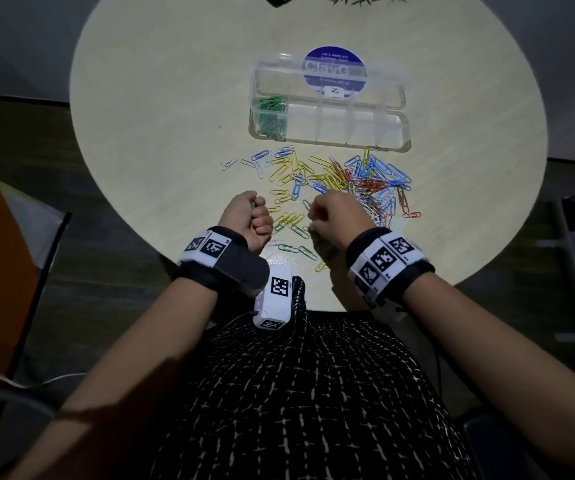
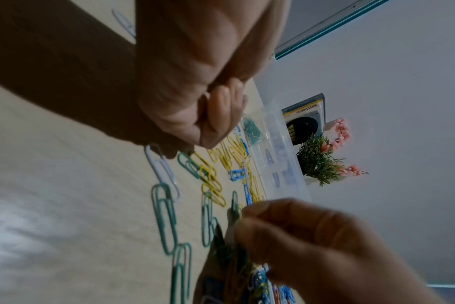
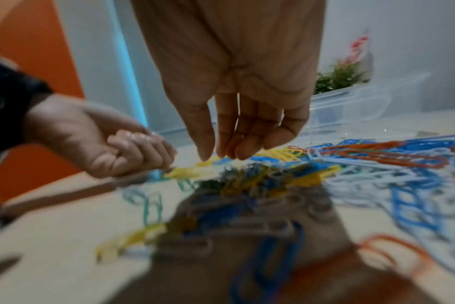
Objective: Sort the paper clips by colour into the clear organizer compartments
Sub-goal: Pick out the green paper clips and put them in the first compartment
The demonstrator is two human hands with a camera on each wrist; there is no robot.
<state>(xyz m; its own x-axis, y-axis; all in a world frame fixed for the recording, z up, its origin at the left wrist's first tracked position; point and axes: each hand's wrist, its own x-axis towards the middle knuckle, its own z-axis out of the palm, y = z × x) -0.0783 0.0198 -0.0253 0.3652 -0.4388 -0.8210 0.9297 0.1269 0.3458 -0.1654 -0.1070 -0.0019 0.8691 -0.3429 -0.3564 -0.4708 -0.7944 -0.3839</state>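
We note a left hand (image 1: pixel 249 216) fisted round green wire paper clips (image 1: pixel 252 205). Our right hand (image 1: pixel 336 216) hangs loose-fingered over mixed-colour clips (image 1: pixel 348 181) on the round pale tabletop (image 1: pixel 147 133). The clear plastic organizer (image 1: pixel 331 123) holds green clips in its left end compartment.

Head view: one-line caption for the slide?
Left hand fisted around green clips, right hand reaching into the mixed paper clip pile; clear organizer holds only green clips.

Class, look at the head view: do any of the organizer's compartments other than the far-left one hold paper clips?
No. Only the far-left compartment of the clear organizer holds clips, the green paper clips; the other compartments show none.
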